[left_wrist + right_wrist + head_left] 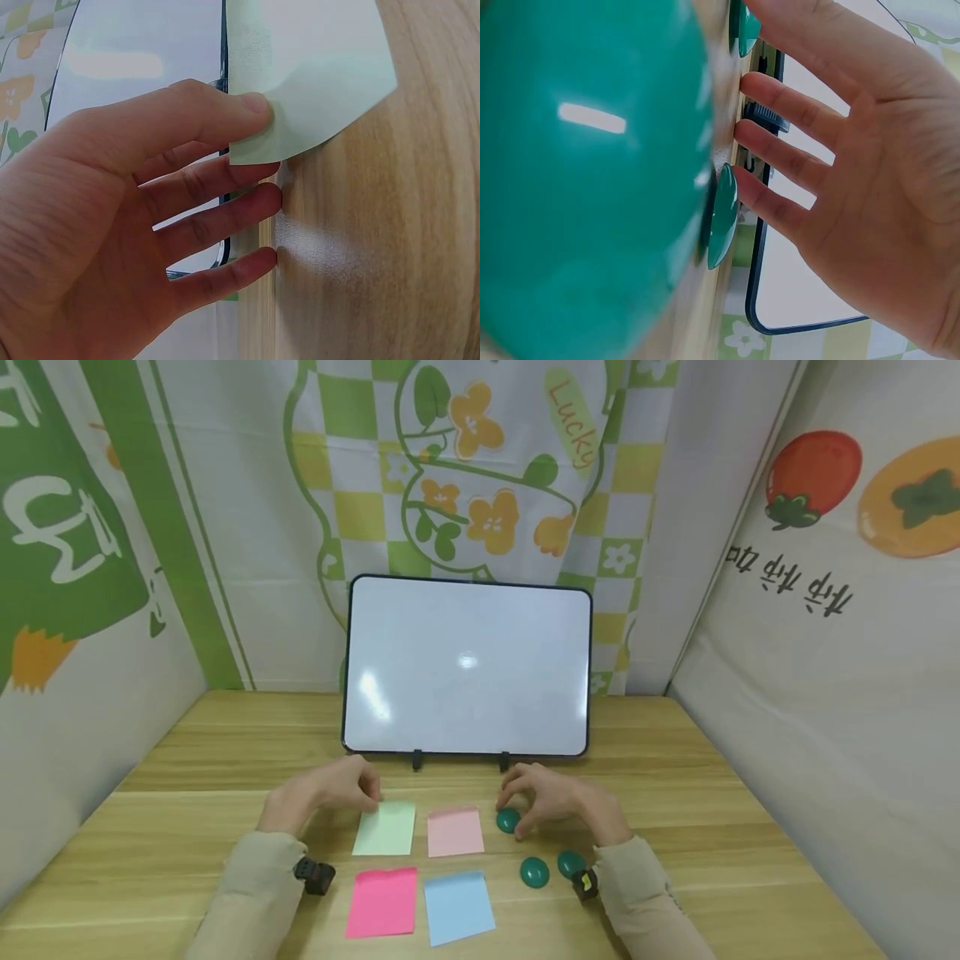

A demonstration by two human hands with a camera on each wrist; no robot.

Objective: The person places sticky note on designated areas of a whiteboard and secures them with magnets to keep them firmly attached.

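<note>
With its thumb and index finger, my left hand (341, 783) pinches the upper left corner of a light green sticky note (390, 829). The left wrist view shows the thumb over that note (322, 75), which bends away from the hand. My right hand (551, 793) reaches over a round green magnet (507, 821); thumb and index finger curve around its sides as it lies on the table. In the right wrist view, the other fingers (784, 154) are spread. Nearer the right wrist lie two more green magnets (535, 872).
A blank whiteboard (468, 668) stands behind the hands on black feet (417, 760). Pale pink (455, 832), bright pink (382, 903) and blue (459, 907) sticky notes lie on the wooden table (660, 760). Printed curtains (225, 527) enclose the back and sides.
</note>
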